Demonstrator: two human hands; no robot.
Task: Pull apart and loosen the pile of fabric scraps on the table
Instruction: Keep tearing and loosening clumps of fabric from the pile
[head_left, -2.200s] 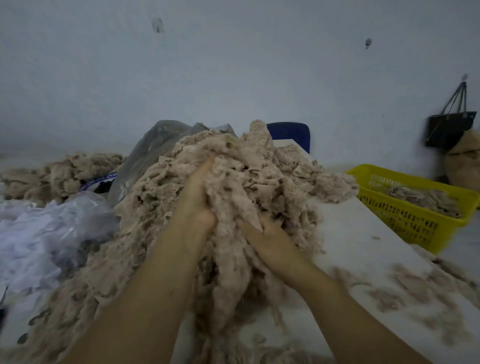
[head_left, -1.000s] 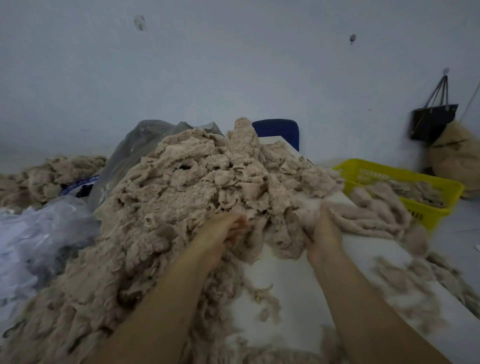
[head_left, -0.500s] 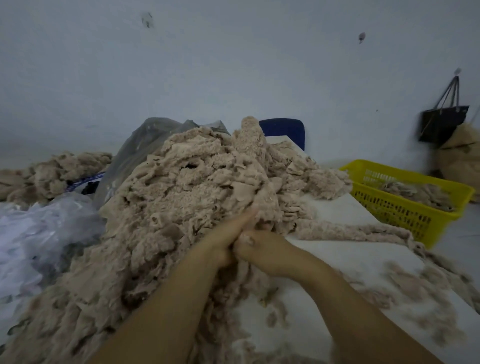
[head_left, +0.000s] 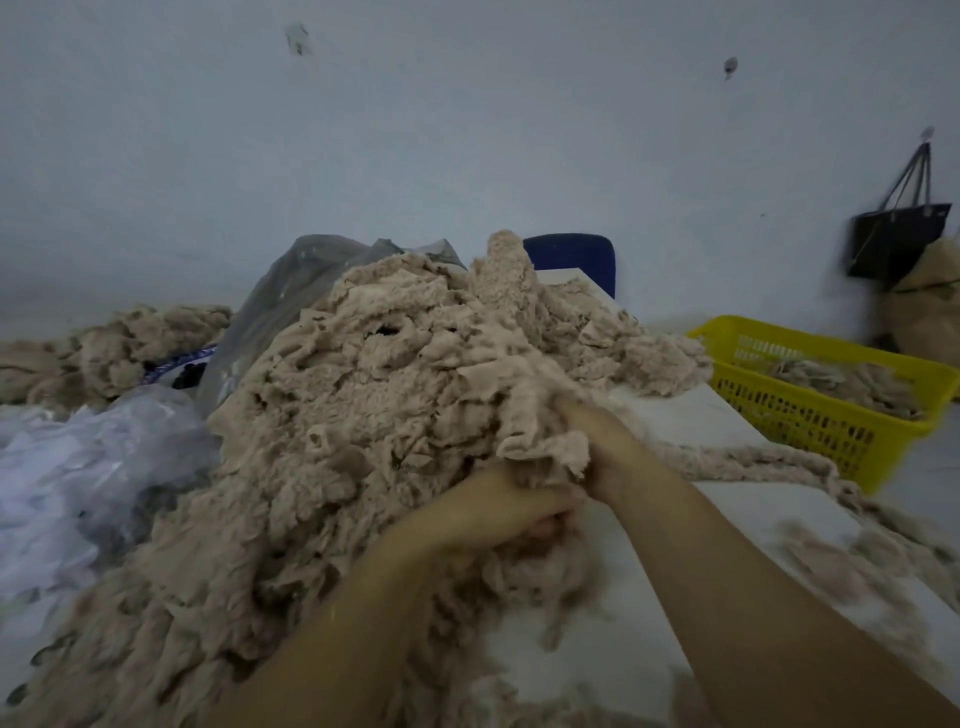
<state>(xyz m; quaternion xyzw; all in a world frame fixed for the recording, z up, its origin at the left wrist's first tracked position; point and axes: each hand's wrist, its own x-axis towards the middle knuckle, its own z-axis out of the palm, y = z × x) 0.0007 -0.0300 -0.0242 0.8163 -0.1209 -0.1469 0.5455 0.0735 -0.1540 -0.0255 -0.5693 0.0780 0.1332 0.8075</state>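
My left hand (head_left: 498, 512) and right hand (head_left: 602, 447), fingers curled into one clump at the near edge of the pile of fabric scraps (head_left: 374, 415) on the table (head_left: 675, 571); probably soft, light, tangled; best gripped by loose outer tufts.

Pile (head_left: 389, 415), centre: beige cloth scraps, fuzzy, matt, frayed edges. Table (head_left: 639, 644), lower right: white, smooth, matt. Basket (head_left: 810, 415), right: yellow plastic, perforated walls, slight sheen. Bag (head_left: 291, 291), behind pile: grey translucent plastic film, creased, glossy. Sheet (head_left: 78, 467), lower left: whitish thin plastic, crumpled. Wall (head_left: 467, 130): painted, matt, few scuffs. Tote (head_left: 898, 244), upper right: black, dull, material unclear. Chair (head_left: 571, 254), top centre: blue, smooth.
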